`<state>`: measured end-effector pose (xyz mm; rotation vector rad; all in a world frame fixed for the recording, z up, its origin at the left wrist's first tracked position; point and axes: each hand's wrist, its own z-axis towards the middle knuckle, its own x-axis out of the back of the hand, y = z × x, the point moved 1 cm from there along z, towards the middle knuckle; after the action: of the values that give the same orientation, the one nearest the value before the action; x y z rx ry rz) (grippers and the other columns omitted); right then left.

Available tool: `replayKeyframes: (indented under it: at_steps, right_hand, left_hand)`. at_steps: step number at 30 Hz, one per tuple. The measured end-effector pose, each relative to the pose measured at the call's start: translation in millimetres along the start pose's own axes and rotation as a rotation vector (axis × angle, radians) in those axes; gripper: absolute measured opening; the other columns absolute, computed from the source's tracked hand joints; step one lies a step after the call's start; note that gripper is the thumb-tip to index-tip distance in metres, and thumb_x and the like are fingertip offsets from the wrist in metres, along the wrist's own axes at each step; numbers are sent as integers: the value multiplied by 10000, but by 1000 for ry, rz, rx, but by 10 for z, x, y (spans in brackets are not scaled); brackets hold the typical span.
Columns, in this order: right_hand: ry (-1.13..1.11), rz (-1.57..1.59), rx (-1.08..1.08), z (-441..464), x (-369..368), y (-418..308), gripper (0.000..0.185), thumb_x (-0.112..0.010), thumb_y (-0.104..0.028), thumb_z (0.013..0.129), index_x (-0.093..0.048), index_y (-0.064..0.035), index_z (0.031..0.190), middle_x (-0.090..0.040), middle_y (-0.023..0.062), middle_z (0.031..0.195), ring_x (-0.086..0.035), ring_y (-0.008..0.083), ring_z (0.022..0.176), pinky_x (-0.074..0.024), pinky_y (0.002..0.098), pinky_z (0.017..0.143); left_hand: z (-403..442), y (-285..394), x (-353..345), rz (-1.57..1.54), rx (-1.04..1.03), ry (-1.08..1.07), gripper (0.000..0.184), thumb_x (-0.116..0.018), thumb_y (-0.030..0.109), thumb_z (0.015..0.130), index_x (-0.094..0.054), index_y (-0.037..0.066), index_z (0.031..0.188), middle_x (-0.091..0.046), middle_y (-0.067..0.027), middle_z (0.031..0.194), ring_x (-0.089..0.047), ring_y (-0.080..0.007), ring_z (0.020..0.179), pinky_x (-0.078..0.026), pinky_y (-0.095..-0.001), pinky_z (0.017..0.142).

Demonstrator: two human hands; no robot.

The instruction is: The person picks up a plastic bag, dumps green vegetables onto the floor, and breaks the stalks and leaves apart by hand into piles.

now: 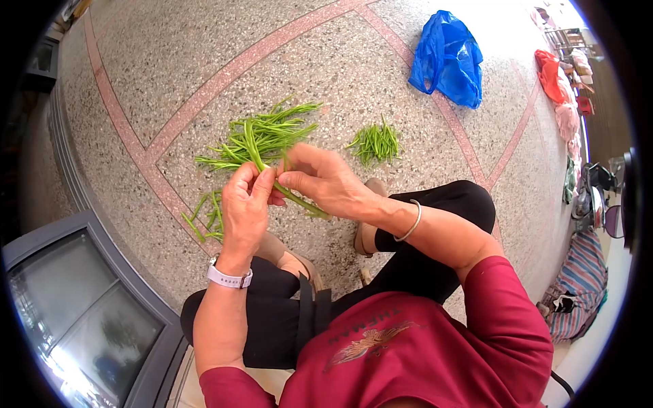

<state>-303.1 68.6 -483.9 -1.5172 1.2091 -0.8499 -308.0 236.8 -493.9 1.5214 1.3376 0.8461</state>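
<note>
My left hand (246,200), with a watch on its wrist, pinches a long green vegetable stalk (299,200) between thumb and fingers. The stalk slants from the upper left down to the right, passing under my right hand (325,180). That hand is closed in a pinch at the stalk, close beside my left fingertips; its upper fingers are slightly blurred and a thin green strip shows by them. Beyond my hands lies a loose pile of long green stems (269,136) on the floor. Short cut pieces (212,216) lie left of my left hand.
A small heap of short green pieces (377,141) sits on the speckled floor to the right. Farther back is a crumpled blue plastic bag (447,61). A grey-framed glass panel (88,313) stands at the lower left. Bags and a striped cloth (578,289) line the right side.
</note>
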Motion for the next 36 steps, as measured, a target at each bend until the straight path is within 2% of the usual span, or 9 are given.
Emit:
replayKeyframes:
  at_steps: [3, 6, 11, 17, 24, 26, 30, 32, 36]
  right_hand:
    - [-131, -375, 683, -186, -117, -69, 101, -638, 1, 834, -597, -36, 919, -565, 55, 840, -566, 209, 730, -439, 320, 610]
    - [-702, -225, 675, -548, -226, -337, 200, -638, 46, 808, -602, -28, 991, -584, 125, 920, -617, 316, 867, -526, 378, 720]
    - [-441, 220, -259, -471, 75, -186, 78, -543, -93, 981, -570, -21, 972, -630, 36, 881, -596, 85, 698, -508, 268, 625]
    - [-256, 497, -312, -231, -39, 29, 130, -584, -163, 984, -563, -36, 967, -563, -3, 725, -543, 85, 648, -452, 251, 580]
    - [-267, -80, 436, -304, -1, -140, 66, -601, -68, 928, -564, -45, 979, -561, 84, 920, -570, 175, 794, -493, 309, 688]
    - [-755, -204, 716, -616, -215, -414, 140, -609, -4, 852, -555, -27, 979, -554, 133, 981, -591, 263, 890, -518, 349, 745]
    - [-630, -147, 433, -609, -163, -332, 173, -590, 5, 871, -557, -30, 1037, -577, 112, 965, -634, 264, 841, -532, 351, 727]
    - [-220, 137, -174, -344, -24, -258, 154, -581, -124, 979, -577, -23, 1095, -604, 31, 860, -583, 103, 701, -494, 293, 591]
    - [-148, 29, -125, -60, 216, -101, 266, -580, -209, 995, -608, 14, 1137, -605, -5, 811, -530, 74, 700, -454, 250, 604]
  left_hand:
    - [30, -128, 138, -272, 80, 0, 159, -559, 177, 1009, -608, 31, 972, -624, -26, 814, -605, -86, 696, -534, -255, 648]
    - [109, -191, 299, -443, 43, 151, 143, -550, 168, 1011, -601, 35, 1022, -610, -25, 824, -608, -115, 701, -534, -272, 676]
    - [75, 65, 419, -617, -119, -24, 138, -554, 169, 1009, -613, 49, 1042, -621, -43, 939, -615, -144, 867, -510, -303, 821]
    - [24, 42, 122, -511, -146, -159, 151, -558, 185, 1010, -619, 50, 1041, -606, -35, 965, -579, -120, 888, -470, -267, 800]
    - [143, -223, 267, -718, -30, 5, 148, -532, 181, 1019, -592, 46, 1031, -605, -53, 947, -593, -168, 840, -522, -317, 786]
    - [161, -278, 369, -713, -7, 117, 147, -521, 181, 1024, -585, 49, 1036, -613, -60, 939, -606, -180, 816, -543, -338, 772]
    - [137, 16, 294, -563, 44, 148, 155, -499, 197, 1035, -549, 53, 1062, -606, -60, 880, -602, -177, 733, -539, -338, 724]
    - [113, -135, 252, -567, 36, -67, 164, -500, 204, 1036, -539, 49, 1073, -596, -57, 868, -586, -165, 697, -519, -318, 689]
    - [-18, -162, -3, -292, 75, -221, 195, -535, 220, 1025, -582, 37, 977, -575, -25, 771, -535, -119, 657, -462, -273, 636]
